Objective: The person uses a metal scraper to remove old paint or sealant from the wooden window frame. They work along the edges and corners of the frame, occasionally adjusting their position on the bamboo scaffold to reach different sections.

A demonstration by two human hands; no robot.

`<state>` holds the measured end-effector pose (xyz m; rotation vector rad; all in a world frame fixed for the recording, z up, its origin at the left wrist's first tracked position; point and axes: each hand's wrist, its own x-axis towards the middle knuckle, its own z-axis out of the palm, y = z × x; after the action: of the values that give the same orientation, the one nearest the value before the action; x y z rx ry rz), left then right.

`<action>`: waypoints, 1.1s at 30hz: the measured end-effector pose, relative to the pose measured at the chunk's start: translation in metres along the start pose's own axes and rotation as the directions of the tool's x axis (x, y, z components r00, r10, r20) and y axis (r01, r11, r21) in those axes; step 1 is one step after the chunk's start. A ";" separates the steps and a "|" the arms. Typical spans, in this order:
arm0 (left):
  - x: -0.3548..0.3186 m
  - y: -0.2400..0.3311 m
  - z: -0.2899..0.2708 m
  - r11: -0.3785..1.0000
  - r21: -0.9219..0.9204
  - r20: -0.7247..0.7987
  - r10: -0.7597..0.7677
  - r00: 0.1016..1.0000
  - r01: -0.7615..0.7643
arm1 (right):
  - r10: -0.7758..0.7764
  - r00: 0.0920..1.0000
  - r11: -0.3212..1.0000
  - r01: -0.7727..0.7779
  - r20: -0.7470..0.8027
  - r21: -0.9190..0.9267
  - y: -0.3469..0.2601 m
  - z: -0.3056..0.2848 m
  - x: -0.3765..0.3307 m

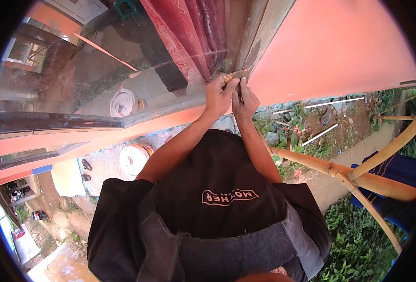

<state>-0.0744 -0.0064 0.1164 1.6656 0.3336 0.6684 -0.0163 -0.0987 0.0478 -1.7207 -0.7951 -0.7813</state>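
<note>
Both arms reach up to the lower corner of a brown wooden window frame [260, 40], where it meets the coral-pink wall [334, 42]. My left hand [218, 96] is closed around a small flat brownish piece [236, 74] with an orange patch near the fingers; its exact kind I cannot make out. Close beside it, my right hand [246, 102] has its thumb and fingers bent together at the same piece, by the frame's edge. What lies between the right fingertips is mostly hidden. Left of the hands is the window glass [165, 61], with a red curtain [189, 37] behind it.
Bamboo poles [330, 168] cross at the right, above green plants [358, 239]. A white-topped bucket [135, 160] stands low on the left, near dark sandals [86, 164]. White sticks [319, 135] lie on the ground beyond the wall.
</note>
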 end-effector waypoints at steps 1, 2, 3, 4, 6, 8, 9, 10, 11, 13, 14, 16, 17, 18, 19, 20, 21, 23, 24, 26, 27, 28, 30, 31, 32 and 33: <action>0.006 0.016 0.000 0.999 -0.003 -0.018 0.033 0.999 -0.033 | -0.025 1.000 1.000 0.025 -0.017 0.002 -0.005 0.001 0.017; 0.004 0.028 0.001 0.999 -0.015 -0.036 0.046 0.998 -0.047 | -0.042 0.999 0.999 0.042 -0.015 -0.007 -0.011 -0.003 0.024; 0.019 0.030 -0.003 0.996 -0.086 -0.003 -0.001 1.000 0.001 | -0.048 0.998 0.999 0.048 -0.026 -0.025 -0.008 0.007 0.036; 0.014 0.023 -0.001 0.997 -0.074 -0.002 -0.003 1.000 0.003 | -0.043 0.999 0.999 0.042 -0.015 -0.026 -0.004 0.005 0.028; 0.000 0.006 0.004 0.999 -0.043 -0.001 0.005 1.000 -0.006 | -0.037 0.999 0.999 0.037 -0.001 -0.021 0.000 -0.002 0.006; 0.007 0.001 0.002 0.999 -0.003 -0.002 0.037 0.999 -0.037 | -0.052 0.999 0.999 0.052 -0.011 0.008 0.004 0.002 0.011; 0.012 0.009 -0.001 0.999 0.026 0.019 0.022 1.000 -0.023 | -0.072 0.997 0.997 0.071 -0.030 -0.008 0.001 0.002 0.022; 0.011 0.019 -0.003 0.998 0.055 0.033 -0.008 0.999 0.006 | -0.085 0.996 0.996 0.084 -0.033 -0.022 -0.003 -0.001 0.028; 0.013 0.040 -0.001 0.998 0.026 -0.010 0.061 0.998 -0.061 | -0.097 0.994 0.995 0.097 -0.052 0.001 -0.005 0.002 0.032; 0.007 0.021 0.001 0.999 -0.004 0.005 0.042 0.999 -0.042 | -0.073 0.997 0.997 0.073 -0.003 -0.038 0.001 -0.002 0.017; 0.006 0.010 0.002 0.999 -0.015 0.016 0.043 0.999 -0.042 | -0.064 0.998 0.996 0.064 0.011 -0.057 0.006 -0.001 0.010; 0.007 0.017 0.001 1.000 -0.004 0.024 0.007 1.000 -0.007 | -0.069 0.997 0.997 0.069 -0.014 -0.015 -0.001 -0.001 0.020; 0.011 0.020 0.000 1.000 -0.023 0.020 0.013 1.000 -0.013 | -0.089 0.995 0.996 0.089 -0.039 -0.001 -0.002 0.002 0.030; 0.009 0.030 -0.001 0.999 -0.042 0.016 0.002 1.000 -0.001 | -0.095 0.994 0.995 0.096 -0.052 0.010 -0.007 -0.001 0.032; 0.017 0.035 -0.002 0.994 0.012 -0.008 0.111 0.994 -0.111 | -0.084 0.996 0.996 0.084 -0.021 -0.002 -0.006 -0.004 0.026; 0.007 0.029 -0.001 0.997 0.018 0.001 0.078 0.997 -0.078 | -0.073 0.997 0.997 0.073 0.009 -0.013 -0.004 -0.006 0.018; 0.007 0.021 0.000 0.997 0.025 0.009 0.079 0.997 -0.079 | -0.085 0.996 0.996 0.085 0.016 -0.019 0.001 -0.001 0.023; 0.008 0.012 0.000 0.994 0.028 0.019 0.106 0.994 -0.107 | -0.080 0.997 0.997 0.080 -0.007 -0.002 0.000 -0.002 0.020; 0.011 0.020 0.000 0.993 0.027 0.022 0.112 0.993 -0.113 | -0.076 0.997 0.997 0.076 -0.014 0.007 0.000 -0.003 0.019; 0.012 0.040 -0.003 0.995 0.031 0.034 0.096 0.995 -0.097 | -0.071 0.997 0.997 0.071 -0.034 0.005 -0.007 -0.002 0.027; 0.011 0.036 -0.003 0.997 -0.007 0.029 0.081 0.996 -0.081 | -0.079 0.996 0.997 0.079 -0.029 -0.002 -0.010 -0.001 0.036; 0.013 0.029 -0.002 0.997 -0.046 0.025 0.067 0.997 -0.066 | -0.088 0.996 0.996 0.088 -0.025 -0.010 -0.012 -0.002 0.040; 0.015 0.022 -0.001 0.993 -0.095 0.034 0.068 0.997 -0.065 | -0.084 0.996 0.995 0.085 0.015 -0.049 -0.014 -0.010 0.037; 0.011 0.020 -0.001 0.992 -0.103 0.039 0.075 0.996 -0.071 | -0.071 0.997 0.996 0.073 0.028 -0.060 -0.013 -0.012 0.029; 0.011 0.019 -0.001 0.991 -0.111 0.044 0.082 0.996 -0.076 | -0.058 0.997 0.996 0.061 0.041 -0.070 -0.010 -0.011 0.025; 0.013 0.022 -0.006 0.992 -0.127 0.089 0.035 0.995 -0.024 | -0.057 0.998 0.996 0.059 0.032 -0.066 -0.013 -0.011 0.028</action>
<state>-0.0708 0.0006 0.1417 1.5777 0.1977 0.6208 -0.0128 -0.1024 0.0798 -1.7793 -0.8515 -0.8309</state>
